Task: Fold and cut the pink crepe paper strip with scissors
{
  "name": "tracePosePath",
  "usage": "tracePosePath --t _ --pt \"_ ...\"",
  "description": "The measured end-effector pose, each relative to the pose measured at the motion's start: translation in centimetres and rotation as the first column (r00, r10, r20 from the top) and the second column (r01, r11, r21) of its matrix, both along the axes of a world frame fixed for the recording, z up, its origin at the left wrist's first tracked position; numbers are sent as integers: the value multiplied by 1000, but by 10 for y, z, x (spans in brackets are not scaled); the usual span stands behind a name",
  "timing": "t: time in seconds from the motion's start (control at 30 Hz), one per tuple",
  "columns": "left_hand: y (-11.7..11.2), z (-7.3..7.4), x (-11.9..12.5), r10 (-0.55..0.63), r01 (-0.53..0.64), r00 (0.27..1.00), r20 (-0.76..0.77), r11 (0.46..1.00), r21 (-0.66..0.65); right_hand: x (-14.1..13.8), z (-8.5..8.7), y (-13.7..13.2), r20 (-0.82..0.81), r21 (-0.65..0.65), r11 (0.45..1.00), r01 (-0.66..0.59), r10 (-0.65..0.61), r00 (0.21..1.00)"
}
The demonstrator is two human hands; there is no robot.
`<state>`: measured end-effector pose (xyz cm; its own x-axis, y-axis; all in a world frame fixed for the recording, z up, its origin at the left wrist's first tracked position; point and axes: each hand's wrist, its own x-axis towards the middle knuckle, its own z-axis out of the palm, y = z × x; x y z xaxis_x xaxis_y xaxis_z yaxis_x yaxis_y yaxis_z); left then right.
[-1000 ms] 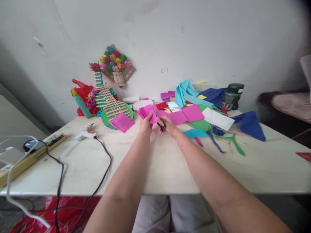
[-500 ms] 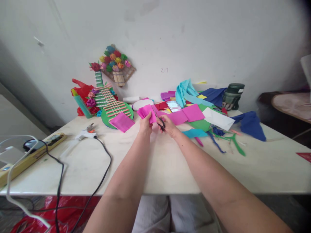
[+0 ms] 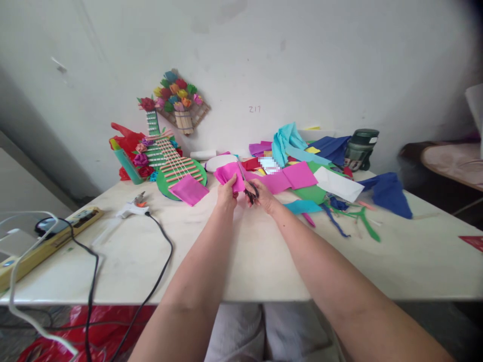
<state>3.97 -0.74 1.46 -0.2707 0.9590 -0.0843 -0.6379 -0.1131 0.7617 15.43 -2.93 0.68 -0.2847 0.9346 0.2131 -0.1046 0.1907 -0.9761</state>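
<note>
Pinched in my left hand is a folded piece of bright pink crepe paper. My right hand grips a pair of scissors with black handles. Their blades point up and away, against the right side of the pink paper. Behind my right hand lies a long pink crepe strip with fold lines. A separate pink square rests on the lower body of a green paper guitar, left of my hands.
A glue gun with a black cord and a yellow power strip are at left. Blue crepe paper, a white sheet, green scraps and a dark green bottle fill the right. A teal tube leans beside the guitar.
The scissor handles have spread slightly apart, and the blades stand out more at the paper's right edge. My left hand keeps its hold on the pink paper.
</note>
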Motion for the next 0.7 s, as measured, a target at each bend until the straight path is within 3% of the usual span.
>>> tracePosePath --t 0.7 --pt "-3 0 6 -15 16 999 -37 1000 4 -2 -6 7 -126 -6 999 54 -54 991"
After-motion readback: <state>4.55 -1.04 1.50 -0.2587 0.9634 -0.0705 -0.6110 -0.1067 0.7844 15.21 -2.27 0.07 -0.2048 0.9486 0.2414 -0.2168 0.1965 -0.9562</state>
